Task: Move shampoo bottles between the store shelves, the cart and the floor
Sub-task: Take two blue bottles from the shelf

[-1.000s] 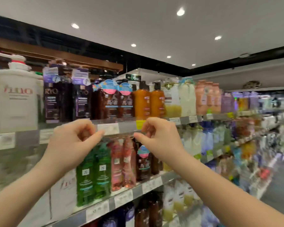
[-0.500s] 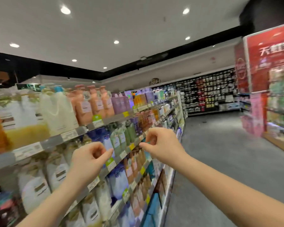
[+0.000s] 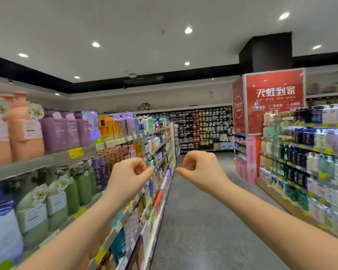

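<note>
My left hand (image 3: 128,177) and my right hand (image 3: 200,170) are held out in front of me at chest height, fingers curled in with thumb and forefinger pinched, holding nothing. They hover in the air beside the left store shelves (image 3: 47,162), touching no bottle. Those shelves carry orange shampoo bottles (image 3: 24,131), purple bottles (image 3: 61,129) and green bottles (image 3: 74,191). No cart is in view.
A grey aisle floor (image 3: 203,221) runs ahead between the left shelves and a second rack of bottles (image 3: 304,162) on the right. A red pillar sign (image 3: 273,100) stands at the right rack's end. A wall of hanging goods (image 3: 203,127) closes the far end.
My view has swung right, from facing the shelf to looking down the aisle. Both hands kept the same pinched pose in front of me.
</note>
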A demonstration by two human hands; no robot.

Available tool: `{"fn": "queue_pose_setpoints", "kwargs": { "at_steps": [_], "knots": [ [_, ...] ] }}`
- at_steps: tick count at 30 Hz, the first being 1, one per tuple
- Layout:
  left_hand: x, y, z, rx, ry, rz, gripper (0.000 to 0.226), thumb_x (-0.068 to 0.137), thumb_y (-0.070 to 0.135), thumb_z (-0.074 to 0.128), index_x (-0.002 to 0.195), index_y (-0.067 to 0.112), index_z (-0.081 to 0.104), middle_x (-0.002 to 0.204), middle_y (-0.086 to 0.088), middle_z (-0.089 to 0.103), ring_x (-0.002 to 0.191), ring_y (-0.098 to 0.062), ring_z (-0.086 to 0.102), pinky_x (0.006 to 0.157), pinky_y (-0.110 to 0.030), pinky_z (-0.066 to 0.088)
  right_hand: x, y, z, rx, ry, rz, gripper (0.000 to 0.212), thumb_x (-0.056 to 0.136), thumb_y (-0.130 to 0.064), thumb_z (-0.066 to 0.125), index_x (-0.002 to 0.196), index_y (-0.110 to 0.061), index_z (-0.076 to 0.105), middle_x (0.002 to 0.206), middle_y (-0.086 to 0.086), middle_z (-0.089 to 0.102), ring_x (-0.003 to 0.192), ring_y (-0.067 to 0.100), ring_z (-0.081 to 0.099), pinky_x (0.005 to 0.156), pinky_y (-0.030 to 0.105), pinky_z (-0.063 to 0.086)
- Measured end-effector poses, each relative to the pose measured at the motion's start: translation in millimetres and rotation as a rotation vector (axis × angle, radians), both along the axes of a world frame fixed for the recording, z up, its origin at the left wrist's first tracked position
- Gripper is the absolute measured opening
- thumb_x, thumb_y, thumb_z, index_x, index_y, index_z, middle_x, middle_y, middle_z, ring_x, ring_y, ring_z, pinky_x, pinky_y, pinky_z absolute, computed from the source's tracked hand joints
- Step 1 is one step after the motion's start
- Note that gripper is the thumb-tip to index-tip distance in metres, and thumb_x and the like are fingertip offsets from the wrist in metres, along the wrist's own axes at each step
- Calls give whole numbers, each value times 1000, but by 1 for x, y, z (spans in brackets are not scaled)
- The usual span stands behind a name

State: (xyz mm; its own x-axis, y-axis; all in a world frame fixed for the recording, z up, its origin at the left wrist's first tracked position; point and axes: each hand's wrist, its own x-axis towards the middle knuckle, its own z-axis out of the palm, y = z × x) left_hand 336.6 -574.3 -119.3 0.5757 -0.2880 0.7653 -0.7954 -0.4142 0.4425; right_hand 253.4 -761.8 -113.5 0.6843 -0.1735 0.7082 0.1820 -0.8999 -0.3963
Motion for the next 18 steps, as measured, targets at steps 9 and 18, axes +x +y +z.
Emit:
{"fn": "queue_pose_setpoints", "kwargs": {
  "at_steps": [9, 18],
  "knots": [
    [168, -159, -2, 61, 53, -74, 33, 84, 28, 69, 58, 12, 55, 52, 1, 52, 52, -9, 45, 57, -25, 39, 150, -146, -5, 20, 10, -126, 24, 79, -37, 71, 70, -17, 60, 63, -11, 54, 66, 9, 53, 57, 22, 39],
    [349, -296, -1, 2, 65, 23, 33, 85, 30, 67, 64, 5, 60, 59, -13, 62, 52, -14, 50, 57, -29, 45, 337, -322, -4, 27, -23, -75, 24, 79, -35, 72, 66, -21, 59, 61, -11, 55, 60, 2, 49, 55, 15, 35]
  ]
}}
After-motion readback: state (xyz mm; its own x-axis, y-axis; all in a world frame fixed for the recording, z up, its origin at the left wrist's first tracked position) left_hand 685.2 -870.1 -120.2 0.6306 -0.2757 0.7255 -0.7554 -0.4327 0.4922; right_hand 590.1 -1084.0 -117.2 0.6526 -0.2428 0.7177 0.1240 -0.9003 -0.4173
